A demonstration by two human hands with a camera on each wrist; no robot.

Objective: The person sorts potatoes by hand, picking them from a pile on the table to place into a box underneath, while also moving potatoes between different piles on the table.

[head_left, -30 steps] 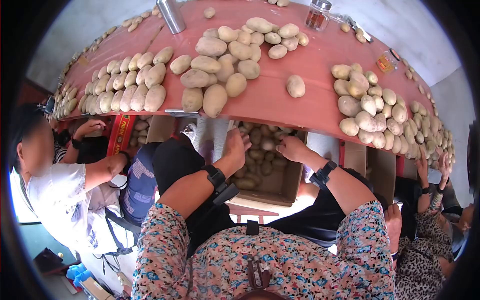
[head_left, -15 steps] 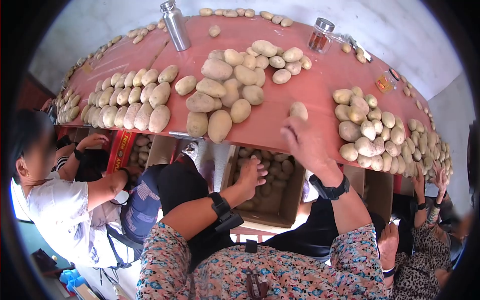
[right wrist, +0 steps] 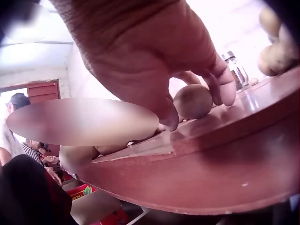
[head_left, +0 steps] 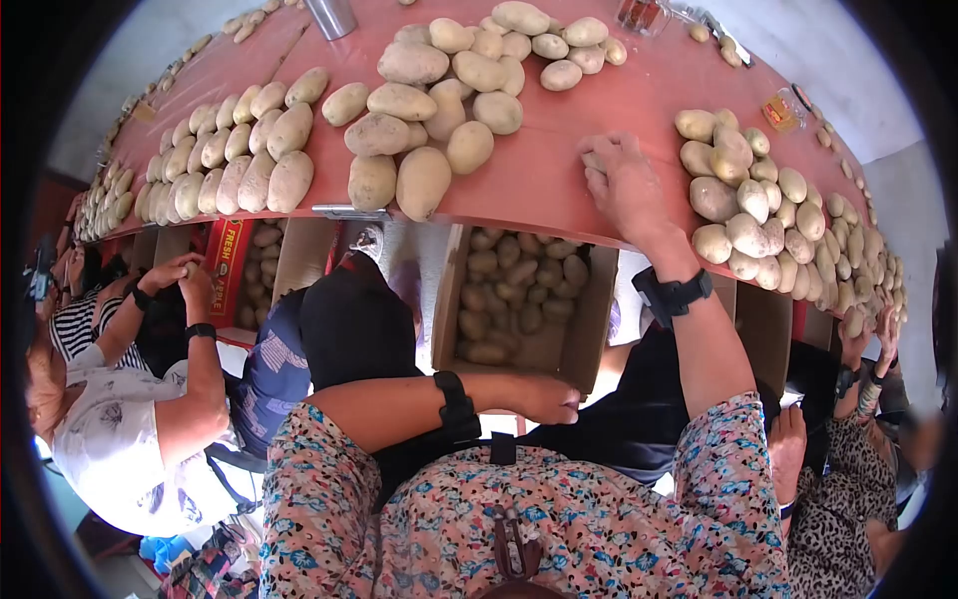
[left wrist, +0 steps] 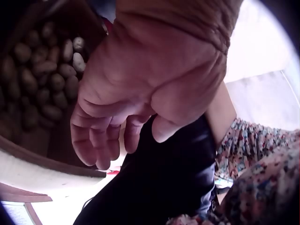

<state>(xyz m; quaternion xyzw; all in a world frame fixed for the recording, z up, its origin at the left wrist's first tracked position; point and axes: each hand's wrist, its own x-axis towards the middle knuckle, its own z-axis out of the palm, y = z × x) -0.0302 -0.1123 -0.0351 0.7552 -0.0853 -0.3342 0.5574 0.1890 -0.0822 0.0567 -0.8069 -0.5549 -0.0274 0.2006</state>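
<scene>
On the red table (head_left: 539,180), my right hand (head_left: 629,190) reaches over a single potato (right wrist: 193,102). In the right wrist view, thumb and fingers curl round its two sides, and it sits low by the tabletop. My left hand (head_left: 544,397) hangs at the near edge of a cardboard box (head_left: 564,349), above my lap. Its fingers (left wrist: 98,140) bend loosely with nothing in them, as the left wrist view shows. Inside the box lie several potatoes (head_left: 514,285), below the table's edge.
A loose heap of potatoes (head_left: 424,180) lies ahead, with neat rows (head_left: 235,150) to the left and another pile (head_left: 748,200) to the right. A metal bottle (head_left: 331,15) and glass jars (head_left: 783,110) stand farther back. A person (head_left: 150,419) sits at left; others sit at right.
My right hand has risen from the box to the lone potato on the table and now grips it. My left hand has drawn back from the box's potatoes to its near edge.
</scene>
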